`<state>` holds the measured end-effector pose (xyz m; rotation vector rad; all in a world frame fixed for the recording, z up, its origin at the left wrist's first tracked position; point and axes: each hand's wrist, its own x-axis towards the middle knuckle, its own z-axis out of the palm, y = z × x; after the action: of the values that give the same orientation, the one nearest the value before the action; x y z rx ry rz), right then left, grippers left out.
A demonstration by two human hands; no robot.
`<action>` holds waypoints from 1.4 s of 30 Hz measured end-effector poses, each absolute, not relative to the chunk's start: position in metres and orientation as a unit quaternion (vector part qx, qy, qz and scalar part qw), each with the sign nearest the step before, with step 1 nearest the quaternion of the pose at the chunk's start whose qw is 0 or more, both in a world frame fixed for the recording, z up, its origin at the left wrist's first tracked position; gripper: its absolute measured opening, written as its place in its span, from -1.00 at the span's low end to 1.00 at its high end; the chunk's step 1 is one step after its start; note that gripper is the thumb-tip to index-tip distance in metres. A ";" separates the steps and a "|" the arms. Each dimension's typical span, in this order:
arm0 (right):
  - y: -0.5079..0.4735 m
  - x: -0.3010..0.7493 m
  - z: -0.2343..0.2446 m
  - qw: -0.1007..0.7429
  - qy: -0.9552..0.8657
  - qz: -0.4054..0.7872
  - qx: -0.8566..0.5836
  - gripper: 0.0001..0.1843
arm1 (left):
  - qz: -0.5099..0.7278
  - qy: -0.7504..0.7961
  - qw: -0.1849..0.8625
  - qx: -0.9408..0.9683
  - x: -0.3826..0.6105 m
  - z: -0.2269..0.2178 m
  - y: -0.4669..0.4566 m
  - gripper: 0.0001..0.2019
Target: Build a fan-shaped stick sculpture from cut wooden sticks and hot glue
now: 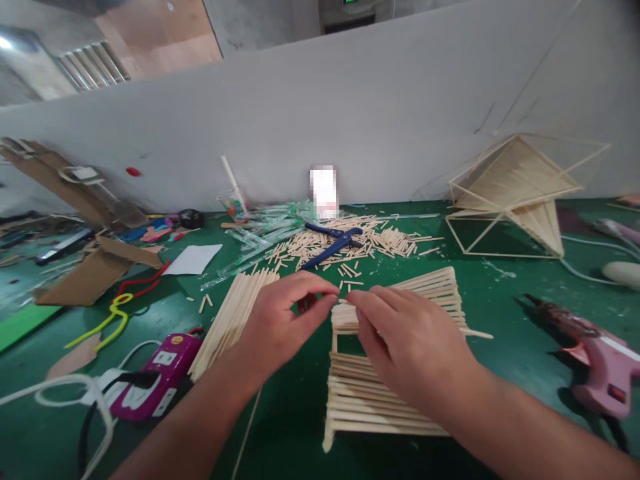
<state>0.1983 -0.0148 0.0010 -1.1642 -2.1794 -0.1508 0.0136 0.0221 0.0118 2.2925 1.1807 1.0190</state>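
A purple power strip point(173, 373) lies at the left on the green table point(285, 427). Just right of it is a bundle of long sticks point(225, 320), partly behind the left hand point(280, 313), whose thumb and forefinger narrow to a pinch. Beyond, blue pliers point(336, 248) rest on a pile of short stick pieces point(395, 240). The right hand point(415, 333), fingers bunched near the left fingertips, is over a stick panel point(380, 400); I cannot tell what either hand holds. Farther right are a stick frame point(540, 173) and a pink glue gun point(603, 377).
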 end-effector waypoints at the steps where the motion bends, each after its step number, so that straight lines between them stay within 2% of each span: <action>1: -0.015 0.198 0.002 0.331 -0.836 -0.053 -0.433 -0.71 | 0.360 0.411 0.197 0.814 0.015 0.014 0.018 -0.91; 8: -0.016 0.196 0.000 0.342 -0.851 -0.019 -0.397 -0.71 | 0.373 0.472 0.314 0.735 0.016 0.017 0.002 -0.94; 14: -0.015 0.196 0.006 0.328 -0.871 0.026 -0.364 -0.76 | 0.399 0.480 0.367 0.689 0.008 0.010 -0.005 -0.94; 17: -0.011 0.207 0.019 0.346 -0.849 0.032 -0.398 -0.77 | 0.438 0.484 0.399 0.643 -0.002 0.004 -0.003 -0.94; 19: -0.003 0.222 0.026 0.353 -0.817 -0.013 -0.456 -0.74 | 0.467 0.486 0.415 0.611 -0.008 0.000 0.000 -0.93; 23: 0.019 0.252 0.023 0.254 -0.779 -0.127 -0.560 -0.68 | 0.474 0.470 0.437 0.603 -0.010 -0.003 0.001 -0.91; 26: 0.032 0.262 0.011 0.173 -0.788 -0.107 -0.580 -0.70 | 0.452 0.450 0.443 0.631 -0.006 -0.003 -0.001 -0.90; 29: 0.037 0.261 0.004 0.128 -0.792 -0.075 -0.592 -0.71 | 0.429 0.445 0.443 0.650 -0.003 -0.005 -0.001 -0.90; 33: 0.037 0.257 0.003 0.155 -0.774 -0.044 -0.613 -0.76 | 0.397 0.466 0.443 0.655 0.000 -0.009 -0.002 -0.93; 37: 0.041 0.258 0.001 0.178 -0.742 -0.044 -0.644 -0.71 | 0.390 0.492 0.448 0.636 0.002 -0.010 -0.002 -0.96; 42: 0.045 0.259 -0.002 0.224 -0.758 -0.055 -0.611 -0.79 | 0.410 0.540 0.440 0.589 -0.001 -0.015 0.001 -0.93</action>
<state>0.2586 0.0450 -0.0016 -1.6847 -2.0903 -0.1509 -0.0015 0.0008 -0.0151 1.4621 1.3415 1.0174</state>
